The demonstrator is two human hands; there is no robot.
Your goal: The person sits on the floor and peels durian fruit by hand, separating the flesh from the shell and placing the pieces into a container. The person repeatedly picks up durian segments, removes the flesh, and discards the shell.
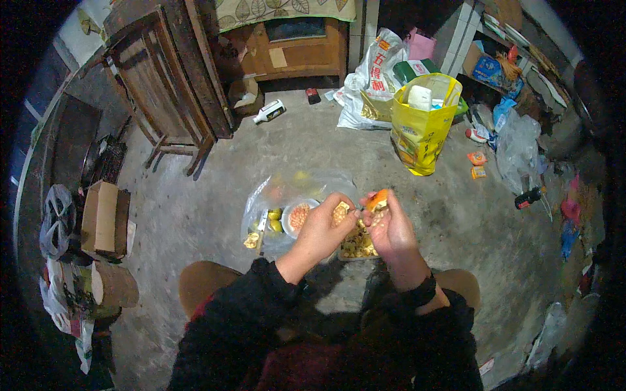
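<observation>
My left hand (318, 229) grips a pomegranate piece (341, 213) with pale seeds showing. Beside it, my right hand (398, 229) holds another piece with orange-red rind (378, 200), and pale seeds lie against the palm. The fingertips of both hands nearly meet. Left of my left hand, a white bowl (285, 226) contains pinkish seeds (299, 215). A knife (262, 228) rests beside yellow-green pieces (275, 220), near a torn piece of rind (251, 240). Under my hands, a container (359, 257) full of yellowish scraps (361, 242) is partly hidden.
A clear plastic bag (254, 200) spreads beneath the bowl on the concrete floor (220, 210). Ahead stand a yellow bag (420, 132), a white sack (359, 95) and a wooden chair (159, 88). A white bottle (270, 111) lies farther off. Cardboard boxes (102, 220) stand left.
</observation>
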